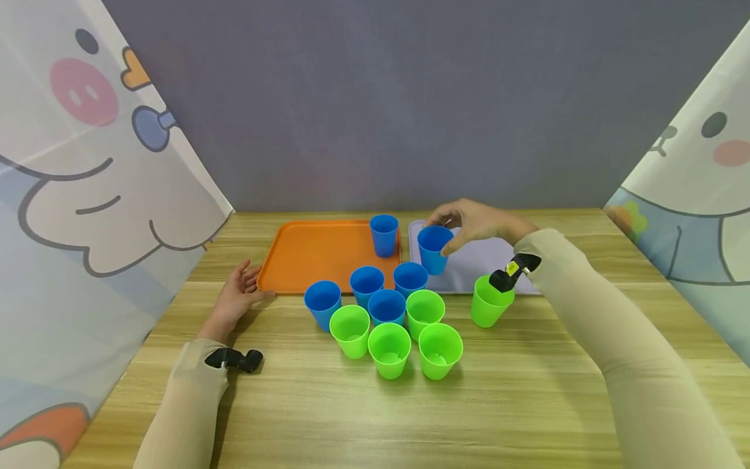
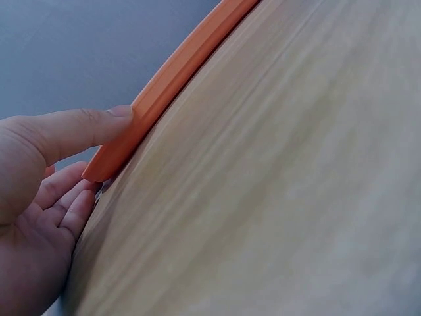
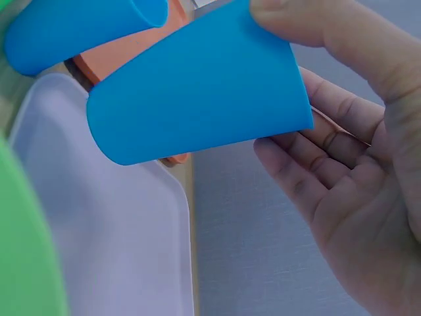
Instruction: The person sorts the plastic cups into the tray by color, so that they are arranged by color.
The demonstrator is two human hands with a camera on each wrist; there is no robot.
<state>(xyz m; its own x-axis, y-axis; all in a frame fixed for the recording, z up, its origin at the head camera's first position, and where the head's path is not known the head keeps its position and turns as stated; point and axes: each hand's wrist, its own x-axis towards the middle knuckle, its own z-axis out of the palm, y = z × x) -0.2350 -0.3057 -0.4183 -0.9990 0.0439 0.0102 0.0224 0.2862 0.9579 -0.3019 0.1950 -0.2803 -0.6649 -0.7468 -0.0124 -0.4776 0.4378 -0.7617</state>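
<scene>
My right hand (image 1: 477, 221) grips a blue cup (image 1: 435, 254) by its rim, thumb on the near side and fingers on the far side. The cup is upright above the left part of the lilac tray (image 1: 469, 273); in the right wrist view the same cup (image 3: 197, 92) appears tipped sideways. At the front left corner of the orange tray (image 1: 316, 254), my left hand (image 1: 237, 296) rests with relaxed fingers. In the left wrist view its thumb touches the tray's rim (image 2: 171, 79). Another blue cup (image 1: 384, 236) stands at the orange tray's right end.
Several blue cups (image 1: 323, 305) and several green cups (image 1: 389, 350) stand close together in front of the trays. One more green cup (image 1: 487, 309) is apart at the right, under my right wrist. A grey wall (image 1: 375, 130) rises behind the wooden table (image 1: 328, 417).
</scene>
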